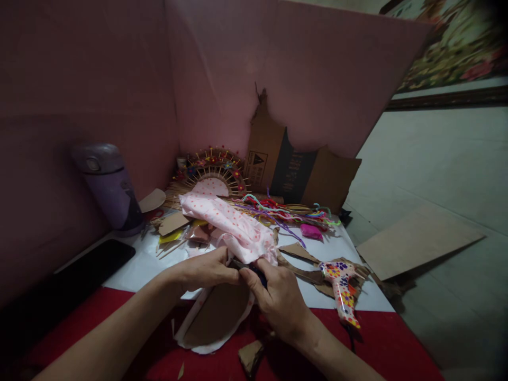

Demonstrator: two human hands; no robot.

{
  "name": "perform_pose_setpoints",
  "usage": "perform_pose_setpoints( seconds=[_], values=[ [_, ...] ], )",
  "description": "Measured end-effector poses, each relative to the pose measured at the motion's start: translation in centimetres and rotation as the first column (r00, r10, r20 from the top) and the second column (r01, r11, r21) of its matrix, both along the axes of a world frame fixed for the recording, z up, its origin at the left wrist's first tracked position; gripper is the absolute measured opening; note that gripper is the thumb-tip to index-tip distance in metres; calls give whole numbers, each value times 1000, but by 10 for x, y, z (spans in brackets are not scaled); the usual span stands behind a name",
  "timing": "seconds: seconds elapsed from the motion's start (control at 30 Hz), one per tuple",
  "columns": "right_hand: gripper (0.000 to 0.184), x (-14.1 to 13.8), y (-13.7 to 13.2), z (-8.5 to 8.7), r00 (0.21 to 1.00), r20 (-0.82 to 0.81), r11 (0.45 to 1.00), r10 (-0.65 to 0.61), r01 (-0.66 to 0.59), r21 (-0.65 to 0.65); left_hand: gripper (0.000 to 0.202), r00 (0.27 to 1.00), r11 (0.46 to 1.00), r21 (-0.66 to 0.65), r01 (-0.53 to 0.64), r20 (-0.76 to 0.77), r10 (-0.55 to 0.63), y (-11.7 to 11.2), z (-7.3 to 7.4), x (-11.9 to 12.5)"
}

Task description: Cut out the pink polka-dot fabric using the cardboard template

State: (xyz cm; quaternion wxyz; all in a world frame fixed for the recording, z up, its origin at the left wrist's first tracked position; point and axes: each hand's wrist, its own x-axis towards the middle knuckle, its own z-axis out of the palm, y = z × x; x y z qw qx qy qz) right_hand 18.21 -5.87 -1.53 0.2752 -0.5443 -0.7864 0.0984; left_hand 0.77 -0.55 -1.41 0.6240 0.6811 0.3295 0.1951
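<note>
1. Nearest: I see a brown cardboard piece with a rounded lower edge and a pale fabric rim (214, 320) lying on the red cloth (389, 344), just below the hands. Its upper part is hidden.
2. Right hand (278, 296): fingers closed around a dark-handled tool (259, 274), which I judge to be scissors. I cannot tell whether its blades are parted.
3. Left hand (212, 269): thumb and fingers pinch the near edge of the pale pink fabric with red dots (242, 225), just beside the tool.
4. Fabric position: bunched directly beyond both hands, extending away toward the left.
5. Step in hand: in my judgement, trimming the fabric at the pinched edge. The next move calls for a taut edge and left fingertips clear of the blades.
6. Right of the hands, well apart: a flower-patterned glue gun (342, 291).
7. Farther: a half-round ornament of thin sticks and coloured flowers (214, 159), then an upright, torn brown cardboard sheet (264, 140).
</note>
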Motion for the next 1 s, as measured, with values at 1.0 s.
perform_pose_setpoints(
  seconds=[1.0],
  values=[
    [37, -1, -3, 1, 991, 132, 998, -12, 4, 61, 51, 997, 995, 92, 23, 65, -29, -2, 6, 1]
  ],
)
